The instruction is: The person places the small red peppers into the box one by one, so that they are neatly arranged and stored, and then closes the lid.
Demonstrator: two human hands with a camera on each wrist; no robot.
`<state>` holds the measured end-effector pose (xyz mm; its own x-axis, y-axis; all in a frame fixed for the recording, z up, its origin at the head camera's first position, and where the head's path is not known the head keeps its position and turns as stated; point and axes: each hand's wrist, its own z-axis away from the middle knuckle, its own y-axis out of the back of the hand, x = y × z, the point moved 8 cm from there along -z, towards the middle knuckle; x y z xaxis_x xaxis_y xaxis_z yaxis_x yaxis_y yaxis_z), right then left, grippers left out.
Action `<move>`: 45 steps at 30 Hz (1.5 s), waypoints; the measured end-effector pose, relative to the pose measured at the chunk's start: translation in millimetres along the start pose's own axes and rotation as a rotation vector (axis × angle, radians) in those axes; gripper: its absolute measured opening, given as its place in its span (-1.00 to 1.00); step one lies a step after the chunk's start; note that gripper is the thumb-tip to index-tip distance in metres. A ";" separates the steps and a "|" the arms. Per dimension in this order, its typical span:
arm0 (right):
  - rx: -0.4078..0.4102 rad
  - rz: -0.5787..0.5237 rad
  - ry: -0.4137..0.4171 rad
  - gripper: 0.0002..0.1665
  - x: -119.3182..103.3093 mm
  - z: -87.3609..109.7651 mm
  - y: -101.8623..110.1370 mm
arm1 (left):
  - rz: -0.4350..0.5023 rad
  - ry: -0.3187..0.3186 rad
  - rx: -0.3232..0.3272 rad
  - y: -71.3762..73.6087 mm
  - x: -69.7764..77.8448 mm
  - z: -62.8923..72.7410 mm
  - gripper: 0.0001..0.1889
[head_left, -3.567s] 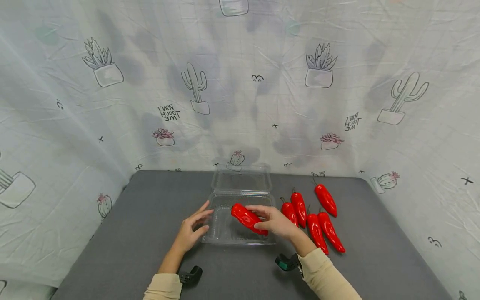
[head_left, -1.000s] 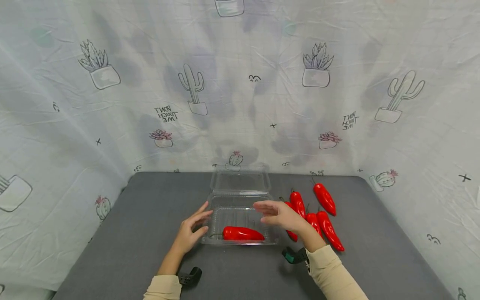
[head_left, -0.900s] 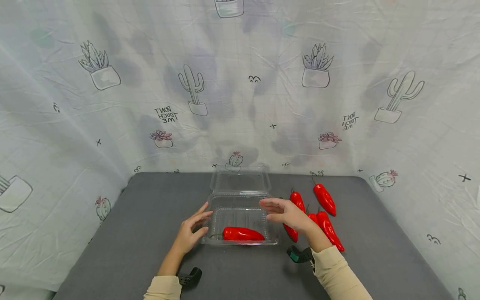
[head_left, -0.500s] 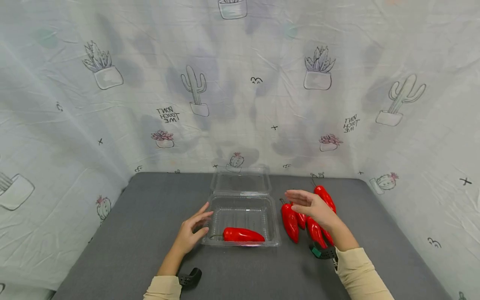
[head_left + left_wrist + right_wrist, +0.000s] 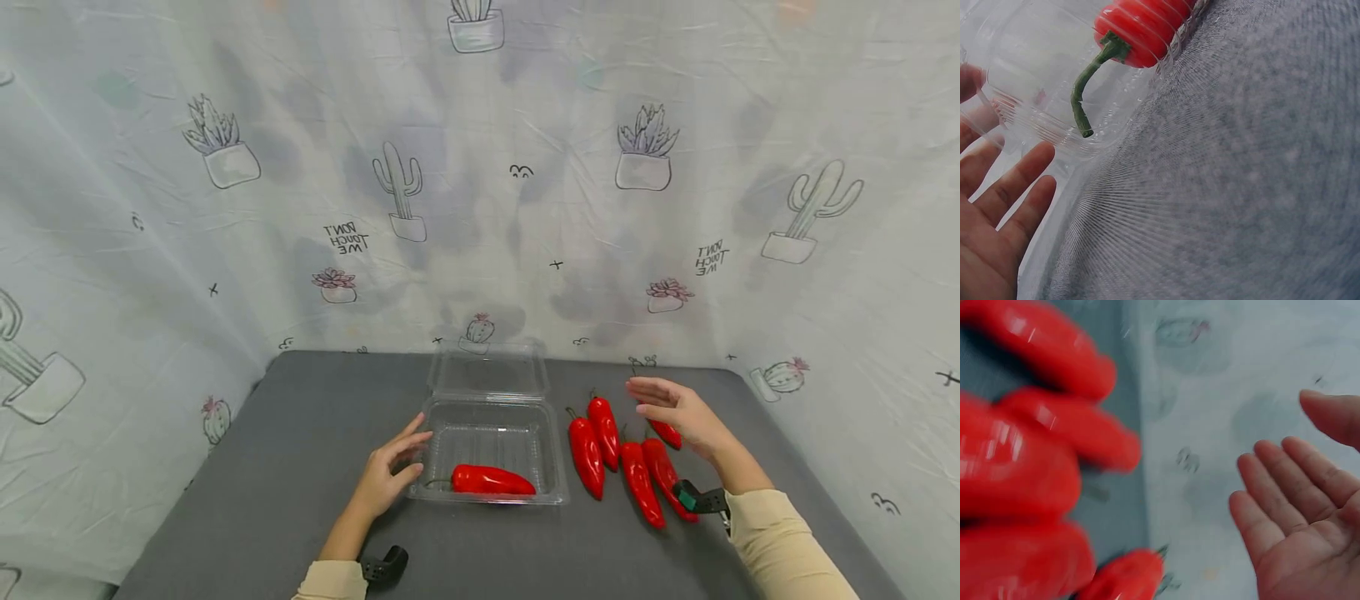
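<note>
A clear plastic clamshell container [image 5: 480,442] lies with its lid folded back. One red pepper [image 5: 492,480] rests along its near side, its green stem [image 5: 1079,103] pointing left. My left hand [image 5: 382,479] is at the container's left rim, fingers extended and fingertips right at the plastic. Over the far red pepper [image 5: 666,434] hovers my right hand [image 5: 684,415], holding nothing; it partly hides that pepper. In the right wrist view the right palm [image 5: 1310,531] shows with straight fingers, apart from the peppers.
Between the container and my right hand several more red peppers [image 5: 587,457] lie on the grey table [image 5: 315,417]. The lid [image 5: 489,369] reaches back toward the patterned curtain [image 5: 450,183]. A black wrist strap [image 5: 701,498] overlaps the nearest right pepper.
My right hand has let go of a red pepper, which now lies in the container. It has since moved right, across the other peppers, to the far one. The left hand has stayed at the rim.
</note>
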<state>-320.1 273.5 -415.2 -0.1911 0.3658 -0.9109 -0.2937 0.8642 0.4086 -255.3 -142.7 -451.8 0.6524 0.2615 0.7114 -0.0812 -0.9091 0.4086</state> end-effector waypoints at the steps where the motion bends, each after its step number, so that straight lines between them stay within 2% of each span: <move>1: 0.010 -0.009 -0.008 -0.33 5.1 0.4 4.9 | 0.000 -0.006 0.001 -0.7 0.4 -0.1 -0.57; 9: 0.066 0.004 -0.093 -0.31 40.5 0.3 32.3 | 0.005 0.003 0.001 -2.4 -0.2 0.3 -0.56; 15: 0.095 0.062 -0.136 -0.29 57.9 0.9 41.6 | 0.005 -0.025 0.013 -0.8 0.5 1.8 -0.56; 22: 0.120 0.099 -0.200 -0.27 84.8 -0.9 53.0 | -0.002 -0.003 0.009 -0.3 -1.8 3.6 -0.56; 32: 0.071 0.158 -0.316 -0.16 104.7 -2.4 56.9 | 0.000 -0.014 0.006 0.4 -0.3 -0.3 -0.56; 39: 0.026 0.175 -0.343 -0.15 114.2 -2.7 52.6 | 0.013 0.015 -0.012 -1.3 -0.2 -0.6 -0.56; 45: 0.001 0.196 -0.358 -0.11 116.5 -8.6 49.2 | -0.003 -0.006 0.005 -1.0 -0.5 1.2 -0.57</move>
<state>-364.9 355.6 -500.7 0.0953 0.6207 -0.7782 -0.2830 0.7664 0.5766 -254.6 -142.2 -453.2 0.6574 0.2621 0.7065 -0.0752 -0.9101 0.4076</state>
